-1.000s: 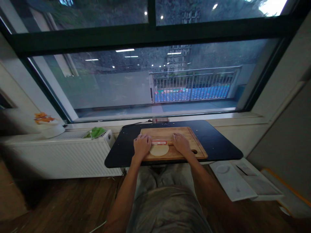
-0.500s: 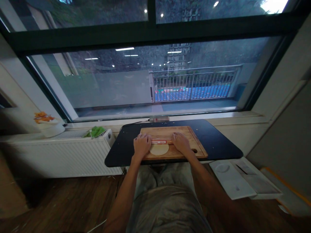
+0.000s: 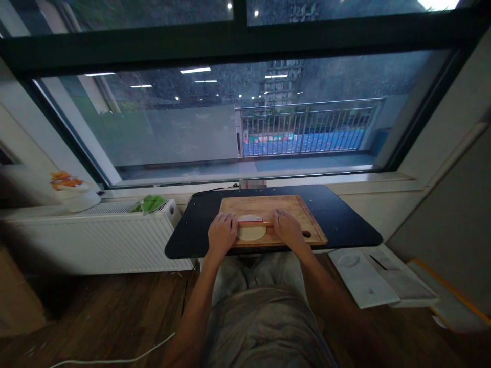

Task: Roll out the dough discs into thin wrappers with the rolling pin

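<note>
A wooden rolling pin with a red and white label lies across a round, flat piece of pale dough. Dough shows on both the near and the far side of the pin. My left hand is closed over the pin's left end, and my right hand is closed over its right end. Beneath them is a wooden cutting board with a groove along its edge and a dark hole at the near right corner.
The board rests on a small black table with pale specks. A white radiator stands to the left, with a green cloth or bag on top. An open white box lies low at right. The window is ahead.
The rolling pin has turned under my hands, its label now facing more upward and away. More dough shows on its far side. The whole view has tilted slightly downward.
</note>
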`<state>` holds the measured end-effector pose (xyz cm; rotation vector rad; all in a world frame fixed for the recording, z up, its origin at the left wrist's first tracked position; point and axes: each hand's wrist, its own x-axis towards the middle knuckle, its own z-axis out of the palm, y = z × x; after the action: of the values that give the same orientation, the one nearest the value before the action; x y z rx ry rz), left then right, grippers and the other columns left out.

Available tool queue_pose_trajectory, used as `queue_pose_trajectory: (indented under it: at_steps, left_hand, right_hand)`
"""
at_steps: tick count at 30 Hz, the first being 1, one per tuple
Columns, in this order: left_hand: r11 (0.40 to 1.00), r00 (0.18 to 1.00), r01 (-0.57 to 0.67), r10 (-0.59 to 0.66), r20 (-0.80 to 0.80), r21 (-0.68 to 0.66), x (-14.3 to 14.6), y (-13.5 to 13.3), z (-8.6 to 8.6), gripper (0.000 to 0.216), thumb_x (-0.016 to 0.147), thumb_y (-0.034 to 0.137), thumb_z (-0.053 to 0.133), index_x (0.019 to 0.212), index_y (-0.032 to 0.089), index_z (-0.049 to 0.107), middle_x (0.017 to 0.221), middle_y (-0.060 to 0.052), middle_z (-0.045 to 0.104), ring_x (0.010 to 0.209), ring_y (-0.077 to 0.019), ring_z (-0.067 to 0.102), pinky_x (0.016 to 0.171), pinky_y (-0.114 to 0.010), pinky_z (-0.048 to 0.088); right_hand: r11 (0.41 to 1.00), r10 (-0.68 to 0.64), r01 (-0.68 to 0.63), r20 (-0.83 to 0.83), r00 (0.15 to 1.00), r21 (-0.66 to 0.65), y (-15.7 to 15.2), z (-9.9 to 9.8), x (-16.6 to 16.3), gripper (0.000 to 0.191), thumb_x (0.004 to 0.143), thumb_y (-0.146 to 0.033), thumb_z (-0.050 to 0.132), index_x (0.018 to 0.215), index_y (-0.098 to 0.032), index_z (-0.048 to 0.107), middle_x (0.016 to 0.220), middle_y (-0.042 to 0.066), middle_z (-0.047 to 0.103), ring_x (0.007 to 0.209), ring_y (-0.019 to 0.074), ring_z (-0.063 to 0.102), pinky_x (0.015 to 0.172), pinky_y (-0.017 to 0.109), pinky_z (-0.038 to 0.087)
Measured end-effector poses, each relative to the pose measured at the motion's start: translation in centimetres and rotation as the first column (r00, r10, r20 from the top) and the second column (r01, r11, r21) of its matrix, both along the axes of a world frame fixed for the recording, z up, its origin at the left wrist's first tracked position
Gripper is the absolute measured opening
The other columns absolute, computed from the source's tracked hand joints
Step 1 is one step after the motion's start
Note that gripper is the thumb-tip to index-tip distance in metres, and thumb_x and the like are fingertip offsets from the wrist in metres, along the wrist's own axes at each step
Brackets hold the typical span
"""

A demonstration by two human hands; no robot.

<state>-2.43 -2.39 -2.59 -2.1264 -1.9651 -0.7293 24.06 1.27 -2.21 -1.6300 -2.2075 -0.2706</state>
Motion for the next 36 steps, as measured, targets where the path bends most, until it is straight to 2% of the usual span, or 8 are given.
queue_pose_trajectory:
  at_steps: [5,8,12,18,22,27,31,36]
  left_hand:
    - [1.000,1.000,0.013,-0.013,-0.006,-0.025,0.2,1.2,0.4,0.045,0.117,0.033,0.038,0.139,0.020,0.076,0.150,-0.013,0.074,0.151,-0.0289,0.057,0.127,-0.046,0.045]
    - [0.998,0.999,-0.016,0.014,-0.038,-0.060,0.4,2.2,1.5,0.046,0.117,0.034,0.037,0.129,0.019,0.080,0.142,-0.014,0.078,0.146,-0.0295,0.060,0.121,-0.045,0.049]
    - [0.993,0.995,-0.065,0.056,-0.088,-0.101,0.8,3.4,3.1,0.050,0.117,0.034,0.035,0.116,0.018,0.082,0.130,-0.015,0.082,0.136,-0.0311,0.066,0.110,-0.045,0.053]
    - [0.991,0.995,-0.078,0.071,-0.065,-0.108,0.9,2.8,3.1,0.048,0.115,0.034,0.037,0.107,0.020,0.083,0.118,-0.014,0.082,0.120,-0.0292,0.074,0.099,-0.039,0.056]
    - [0.997,0.998,-0.038,0.035,-0.050,-0.071,0.5,0.9,2.0,0.045,0.117,0.035,0.037,0.111,0.023,0.081,0.125,-0.011,0.083,0.123,-0.0255,0.073,0.107,-0.035,0.054]
    - [0.999,1.000,-0.018,0.018,0.007,-0.029,0.2,-0.5,1.0,0.045,0.117,0.036,0.037,0.123,0.023,0.080,0.138,-0.010,0.081,0.135,-0.0246,0.068,0.121,-0.036,0.049]
    - [0.999,1.000,-0.004,0.004,-0.003,-0.032,0.3,0.0,1.0,0.046,0.117,0.037,0.038,0.129,0.022,0.080,0.143,-0.010,0.079,0.144,-0.0273,0.063,0.128,-0.041,0.043]
    - [0.998,0.999,-0.037,0.036,-0.015,-0.058,0.6,1.4,2.0,0.045,0.117,0.036,0.039,0.127,0.023,0.081,0.142,-0.011,0.080,0.147,-0.0309,0.061,0.127,-0.048,0.044]
  right_hand:
    - [0.998,0.053,-0.055,0.099,0.994,0.014,2.0,-0.1,0.2,0.041,0.114,-0.015,0.040,0.125,-0.011,0.079,0.131,0.020,0.082,0.128,0.0275,0.074,0.118,0.038,0.051]
    - [0.997,0.064,-0.068,0.153,0.986,0.026,3.5,0.0,0.2,0.040,0.111,-0.012,0.045,0.139,-0.008,0.074,0.142,0.022,0.077,0.134,0.0287,0.071,0.119,0.040,0.051]
    - [0.998,0.060,-0.062,0.186,0.981,0.006,4.9,0.4,0.1,0.041,0.108,-0.010,0.049,0.142,-0.007,0.072,0.148,0.022,0.074,0.139,0.0287,0.069,0.121,0.042,0.051]
    - [0.995,0.087,-0.095,0.200,0.976,0.031,4.2,0.4,0.4,0.042,0.106,-0.008,0.047,0.137,-0.007,0.076,0.153,0.025,0.070,0.144,0.0320,0.066,0.128,0.049,0.046]
    - [0.992,0.088,-0.100,0.152,0.985,0.072,2.4,-0.2,0.7,0.041,0.106,-0.012,0.045,0.130,-0.009,0.078,0.156,0.025,0.068,0.149,0.0340,0.061,0.131,0.052,0.043]
    - [0.995,0.077,-0.085,0.142,0.987,0.049,1.0,-0.9,0.6,0.041,0.107,-0.010,0.042,0.124,-0.007,0.080,0.136,0.026,0.078,0.146,0.0337,0.062,0.134,0.049,0.038]
    - [0.998,0.048,-0.054,0.159,0.986,0.033,1.6,-0.8,0.4,0.042,0.110,-0.012,0.039,0.120,-0.008,0.079,0.130,0.025,0.078,0.141,0.0326,0.064,0.131,0.048,0.040]
    - [0.999,0.031,-0.033,0.131,0.991,0.012,3.5,0.0,0.1,0.037,0.110,-0.016,0.043,0.126,-0.011,0.077,0.132,0.022,0.077,0.136,0.0308,0.064,0.128,0.049,0.041]
